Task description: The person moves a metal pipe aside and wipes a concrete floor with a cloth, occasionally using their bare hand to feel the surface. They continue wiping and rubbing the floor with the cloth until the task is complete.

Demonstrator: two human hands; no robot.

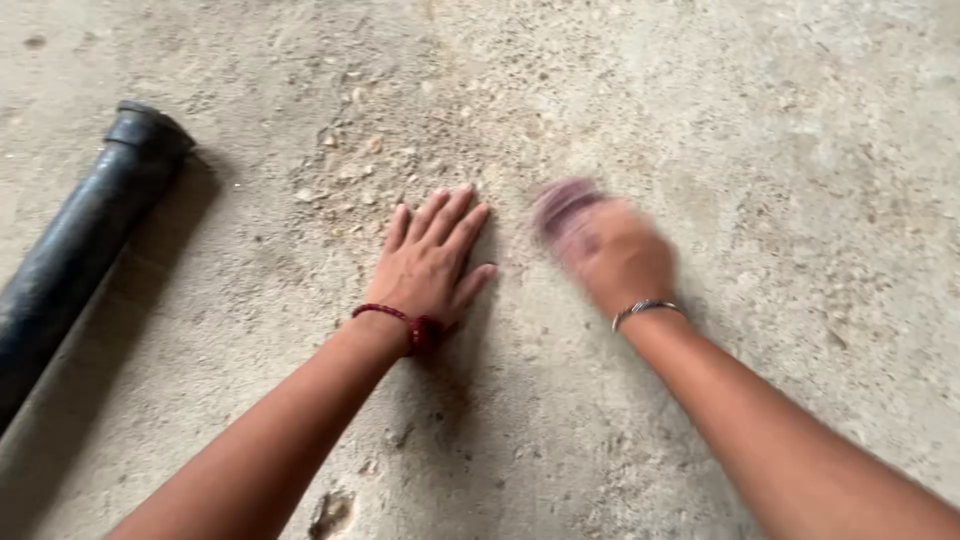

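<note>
On bare concrete floor (780, 150), you are pressing your left hand (432, 260) flat, fingers spread, holding nothing; your blurred right hand (610, 250) is clutching something purplish. One black pipe (80, 240) is lying well left.

left hand (432, 262) flat on floor (780, 150), right hand (612, 255) blurred

The floor (760, 150) is rough, matt concrete, gritty with loose pale crumbs. The black pipe (80, 250) looks like smooth plastic with a dull sheen. The left wrist wears a braided red cord band (405, 322), the right a shiny metal bangle (645, 309).
</note>
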